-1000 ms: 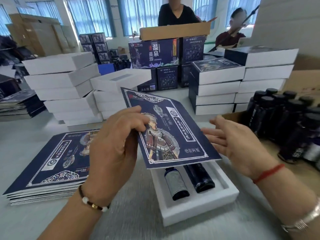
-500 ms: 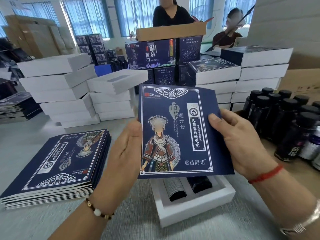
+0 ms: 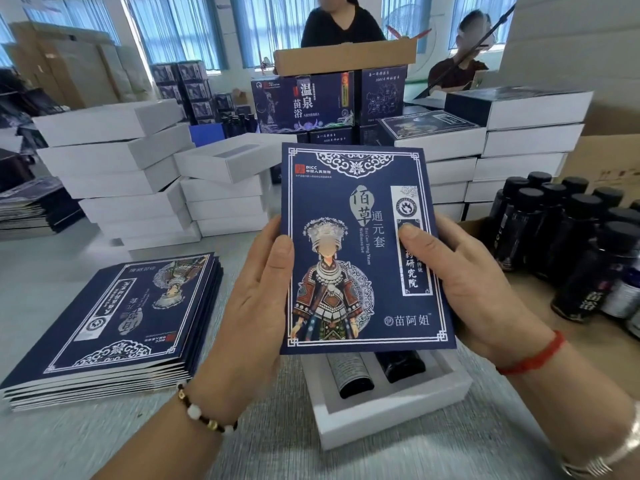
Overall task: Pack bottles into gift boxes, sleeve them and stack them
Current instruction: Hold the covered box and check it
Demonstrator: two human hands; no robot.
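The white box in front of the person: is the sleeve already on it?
No, both hands hold the flat sleeve above the open box.

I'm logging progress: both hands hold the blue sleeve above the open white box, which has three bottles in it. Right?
Not quite. The head view shows two bottles in the white box, not three. Left hand and right hand do hold the blue sleeve above it.

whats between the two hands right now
In the head view, the flat navy sleeve spans the gap, gripped by the left hand and right hand at its side edges.
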